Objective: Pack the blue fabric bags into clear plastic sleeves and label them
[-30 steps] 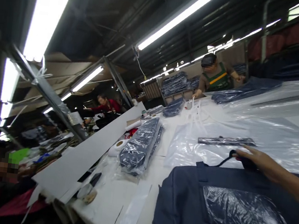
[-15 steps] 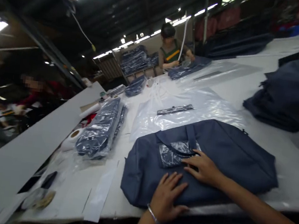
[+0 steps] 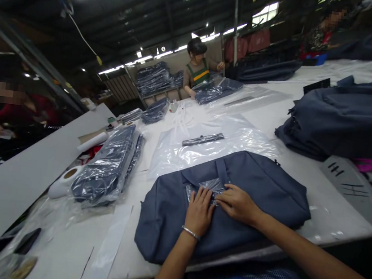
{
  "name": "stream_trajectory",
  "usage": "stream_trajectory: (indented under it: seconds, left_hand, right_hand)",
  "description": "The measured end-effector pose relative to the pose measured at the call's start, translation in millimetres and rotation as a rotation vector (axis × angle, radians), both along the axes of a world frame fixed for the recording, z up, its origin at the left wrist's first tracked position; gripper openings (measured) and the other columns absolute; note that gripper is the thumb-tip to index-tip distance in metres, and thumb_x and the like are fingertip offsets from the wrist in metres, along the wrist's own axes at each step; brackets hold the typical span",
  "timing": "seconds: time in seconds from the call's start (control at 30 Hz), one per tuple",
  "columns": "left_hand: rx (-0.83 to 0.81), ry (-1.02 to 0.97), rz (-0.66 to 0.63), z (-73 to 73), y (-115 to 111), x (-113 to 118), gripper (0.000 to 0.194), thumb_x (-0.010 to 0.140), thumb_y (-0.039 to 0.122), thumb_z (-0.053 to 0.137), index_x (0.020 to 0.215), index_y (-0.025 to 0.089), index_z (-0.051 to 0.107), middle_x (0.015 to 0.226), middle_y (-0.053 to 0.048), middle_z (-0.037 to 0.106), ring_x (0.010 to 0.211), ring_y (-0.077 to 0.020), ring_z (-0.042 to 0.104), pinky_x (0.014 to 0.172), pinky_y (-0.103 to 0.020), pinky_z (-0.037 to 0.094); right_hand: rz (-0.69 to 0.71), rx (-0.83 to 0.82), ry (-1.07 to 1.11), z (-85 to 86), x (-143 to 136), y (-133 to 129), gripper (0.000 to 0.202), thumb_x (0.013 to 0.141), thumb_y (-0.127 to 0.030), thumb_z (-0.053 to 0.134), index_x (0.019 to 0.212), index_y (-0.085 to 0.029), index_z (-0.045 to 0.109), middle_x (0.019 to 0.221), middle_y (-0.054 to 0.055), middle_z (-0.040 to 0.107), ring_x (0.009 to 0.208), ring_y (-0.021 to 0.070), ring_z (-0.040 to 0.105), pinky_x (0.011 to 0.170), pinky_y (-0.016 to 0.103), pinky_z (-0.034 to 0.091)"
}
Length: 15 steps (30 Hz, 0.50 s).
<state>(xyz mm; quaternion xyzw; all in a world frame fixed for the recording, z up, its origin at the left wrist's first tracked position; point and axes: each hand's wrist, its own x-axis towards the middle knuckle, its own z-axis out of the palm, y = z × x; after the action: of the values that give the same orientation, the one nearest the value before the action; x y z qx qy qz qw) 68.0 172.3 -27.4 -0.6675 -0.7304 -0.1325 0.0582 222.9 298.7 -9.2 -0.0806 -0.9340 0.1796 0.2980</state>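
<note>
By the clock face, with twelve at the top of the view: two bare hands, left hand (image 3: 199, 209) and right hand (image 3: 237, 203), between four and six; one navy fabric duffel bag (image 3: 224, 232) toward five; one silver metal bracelet (image 3: 191, 233) near six. Three co-workers: one in a green-and-yellow apron (image 3: 199, 74) at twelve, one in red sleeves (image 3: 37, 107) near nine, one in a patterned top (image 3: 313, 40) at two. Two white cylindrical rolls (image 3: 70, 174) toward nine; one grey plastic bin (image 3: 344, 179) past three.
</note>
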Motion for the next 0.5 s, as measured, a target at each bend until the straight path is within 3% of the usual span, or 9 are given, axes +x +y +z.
stream_trajectory:
  seconds: [0.13,0.33,0.5]
  left_hand:
    - [-0.008,-0.048,-0.005,0.1,-6.0,1.6,0.048,0.097,0.033,0.04,0.143,0.019,0.039,0.151,-0.008,0.044,0.145,-0.0257,0.029,0.117,-0.055,0.029]
    - [-0.034,-0.093,0.003,1.0,-6.6,0.8,0.055,0.095,0.037,0.043,0.147,0.02,0.033,0.152,-0.009,0.042,0.145,-0.0264,0.028,0.118,-0.056,0.027]
    - [-0.044,-0.145,-0.052,2.8,-9.6,-2.9,0.053,0.095,0.035,0.044,0.146,0.025,0.035,0.154,-0.007,0.039,0.147,-0.0239,0.024,0.12,-0.053,0.024]
  right_hand:
    - [0.002,0.008,-0.011,2.8,-18.6,7.6,0.027,0.096,-0.022,0.05,0.117,-0.021,0.066,0.112,0.007,0.071,0.103,0.0194,0.065,0.107,0.044,0.039]
    - [-0.015,0.007,-0.012,-35.4,-24.8,8.4,0.037,0.095,-0.022,0.049,0.13,-0.021,0.058,0.124,0.008,0.066,0.113,0.0215,0.062,0.106,0.046,0.044]
    - [-0.119,0.031,-0.025,-44.4,-14.3,-0.7,0.039,0.093,-0.018,0.047,0.13,-0.022,0.059,0.126,0.007,0.065,0.115,0.0229,0.061,0.105,0.047,0.046]
